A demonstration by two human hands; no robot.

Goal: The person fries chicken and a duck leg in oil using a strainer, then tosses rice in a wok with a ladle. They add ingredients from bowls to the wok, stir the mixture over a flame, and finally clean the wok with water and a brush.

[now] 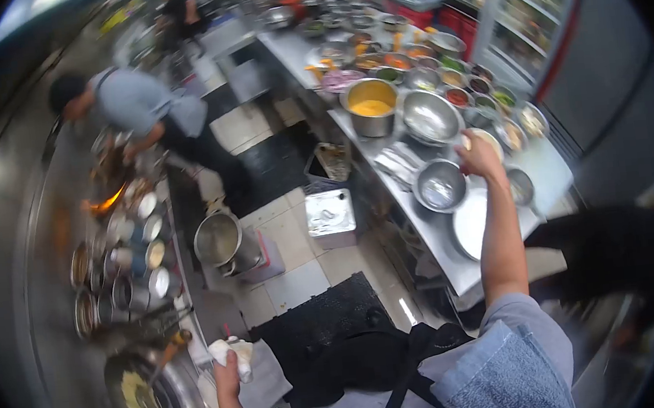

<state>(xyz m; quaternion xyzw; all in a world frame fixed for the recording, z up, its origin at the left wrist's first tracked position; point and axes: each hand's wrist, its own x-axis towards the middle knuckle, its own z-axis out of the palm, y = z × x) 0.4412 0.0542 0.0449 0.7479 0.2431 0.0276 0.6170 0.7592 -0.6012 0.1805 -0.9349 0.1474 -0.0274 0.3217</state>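
Note:
My right hand (480,156) reaches over the steel counter, its fingers closed at the edge of a pale round bowl (488,144). Beside it stand an empty-looking steel bowl (430,117) and a smaller steel bowl (440,186). A white plate (471,224) lies under my right forearm. Low at the left, my left hand (228,375) is wrapped round a white cloth (233,356). Nearest to that hand is a wok (145,398) with yellow food in it and a wooden-handled utensil (170,353) resting across its rim.
A person (136,104) works at the stove on the left near a flame (108,200). A large pot (218,238) and a lidded metal container (329,212) stand in the aisle. Many ingredient bowls and a pot of yellow liquid (371,107) crowd the counter (448,261).

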